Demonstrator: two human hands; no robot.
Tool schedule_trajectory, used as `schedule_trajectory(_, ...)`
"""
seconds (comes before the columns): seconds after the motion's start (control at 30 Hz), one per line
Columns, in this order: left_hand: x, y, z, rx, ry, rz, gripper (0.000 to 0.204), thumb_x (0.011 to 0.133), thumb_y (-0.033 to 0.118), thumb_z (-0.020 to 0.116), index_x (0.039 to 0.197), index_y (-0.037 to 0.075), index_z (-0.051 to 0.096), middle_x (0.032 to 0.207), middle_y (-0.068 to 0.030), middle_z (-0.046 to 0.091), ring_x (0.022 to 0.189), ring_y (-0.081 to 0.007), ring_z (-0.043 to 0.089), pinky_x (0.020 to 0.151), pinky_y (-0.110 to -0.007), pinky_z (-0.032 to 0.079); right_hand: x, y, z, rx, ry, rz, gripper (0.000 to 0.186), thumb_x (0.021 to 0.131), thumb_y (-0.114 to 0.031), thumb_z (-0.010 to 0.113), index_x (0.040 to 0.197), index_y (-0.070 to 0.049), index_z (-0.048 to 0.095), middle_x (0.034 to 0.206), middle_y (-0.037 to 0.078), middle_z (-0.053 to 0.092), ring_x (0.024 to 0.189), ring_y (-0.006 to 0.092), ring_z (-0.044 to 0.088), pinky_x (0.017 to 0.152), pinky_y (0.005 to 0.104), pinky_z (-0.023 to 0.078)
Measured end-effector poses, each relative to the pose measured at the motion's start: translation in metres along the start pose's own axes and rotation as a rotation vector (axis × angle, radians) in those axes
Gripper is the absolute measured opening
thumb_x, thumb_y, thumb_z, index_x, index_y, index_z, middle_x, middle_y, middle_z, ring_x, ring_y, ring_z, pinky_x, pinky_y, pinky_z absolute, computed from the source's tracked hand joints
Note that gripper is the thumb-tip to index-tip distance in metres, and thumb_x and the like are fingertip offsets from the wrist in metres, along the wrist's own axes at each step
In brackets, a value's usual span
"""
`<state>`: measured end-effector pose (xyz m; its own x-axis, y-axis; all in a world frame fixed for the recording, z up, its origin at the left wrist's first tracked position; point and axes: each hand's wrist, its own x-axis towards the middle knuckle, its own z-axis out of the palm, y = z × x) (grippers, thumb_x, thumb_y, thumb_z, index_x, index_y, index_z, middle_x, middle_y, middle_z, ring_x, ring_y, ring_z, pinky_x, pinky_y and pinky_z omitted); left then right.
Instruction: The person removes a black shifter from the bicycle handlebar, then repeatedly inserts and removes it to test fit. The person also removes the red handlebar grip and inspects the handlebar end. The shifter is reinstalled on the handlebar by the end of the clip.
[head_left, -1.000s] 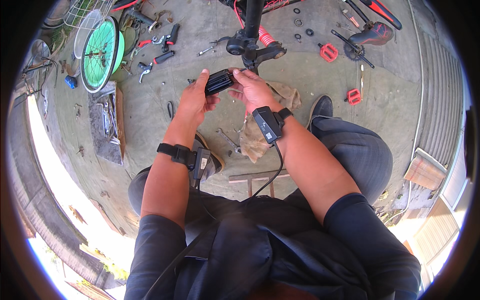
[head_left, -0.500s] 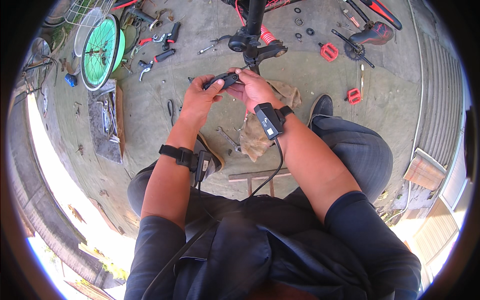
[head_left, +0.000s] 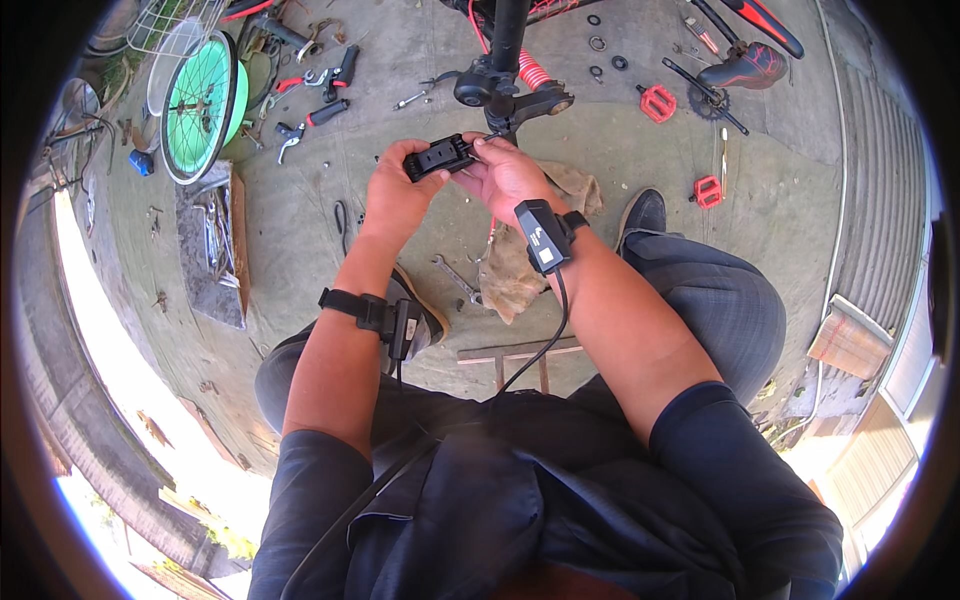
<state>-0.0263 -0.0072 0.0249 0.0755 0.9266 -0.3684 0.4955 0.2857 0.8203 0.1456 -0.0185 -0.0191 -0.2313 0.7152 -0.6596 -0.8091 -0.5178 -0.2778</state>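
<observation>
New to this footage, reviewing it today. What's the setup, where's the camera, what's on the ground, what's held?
No robot here: these are a person's bare hands. Every picture comes from one wide fisheye camera on the person's head, looking down, so straight edges bend near the rim. Each forearm wears a strapped black box.

The left hand holds a black part; the right hand is at its other end, but its grip is unclear.

On the ground lie two red pedals, a wrench, a brown cloth and a tool box. A spoked wheel is at upper left.
</observation>
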Motion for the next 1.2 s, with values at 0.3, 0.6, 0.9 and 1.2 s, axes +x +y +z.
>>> schedule_trajectory(0.3, 0.003, 0.004, 0.000, -0.165, -0.027, -0.155, 0.044, 0.091, 0.022, 0.076, 0.121, -0.004, 0.057, 0.101, -0.0095, 0.066, 0.082, -0.0128, 0.065, 0.070, -0.028, 0.055, -0.005, -0.001, -0.004, -0.104, 0.018, 0.006, 0.015, 0.103, -0.019, 0.056, 0.113, -0.008, 0.061, 0.113, 0.008, 0.065, 0.111, 0.0240, 0.063, 0.099, 0.0418, 0.053)
schedule_trajectory(0.6, 0.005, 0.024, -0.009, -0.430, -0.155, -0.682, 0.059, 0.102, 0.060, 0.043, 0.107, 0.004, 0.063, 0.073, -0.0091, 0.068, 0.054, -0.0170, 0.064, 0.047, -0.030, 0.046, -0.006, 0.004, -0.001, -0.192, 0.117, -0.034, 0.015, 0.100, -0.025, 0.064, 0.108, -0.013, 0.067, 0.100, 0.001, 0.068, 0.087, 0.0162, 0.066, 0.080, 0.0319, 0.054)
schedule_trajectory(0.9, -0.004, 0.016, -0.002, -0.472, -0.081, -0.423, 0.059, 0.097, 0.050, 0.064, 0.127, 0.000, 0.055, 0.111, -0.0103, 0.067, 0.083, -0.0185, 0.068, 0.071, -0.029, 0.054, -0.001, 0.007, -0.004, -0.166, 0.150, -0.053, 0.012, 0.099, -0.023, 0.066, 0.101, -0.011, 0.065, 0.086, 0.000, 0.066, 0.077, 0.0133, 0.065, 0.070, 0.0266, 0.052)
schedule_trajectory(1.2, 0.002, 0.012, -0.010, -0.462, -0.162, -0.551, 0.062, 0.095, 0.056, 0.063, 0.124, 0.002, 0.058, 0.094, -0.0071, 0.068, 0.068, -0.0140, 0.065, 0.058, -0.027, 0.049, -0.003, 0.006, -0.004, -0.168, 0.184, -0.063, 0.013, 0.097, -0.024, 0.069, 0.099, -0.012, 0.065, 0.084, -0.002, 0.063, 0.072, 0.0111, 0.062, 0.064, 0.0238, 0.049)
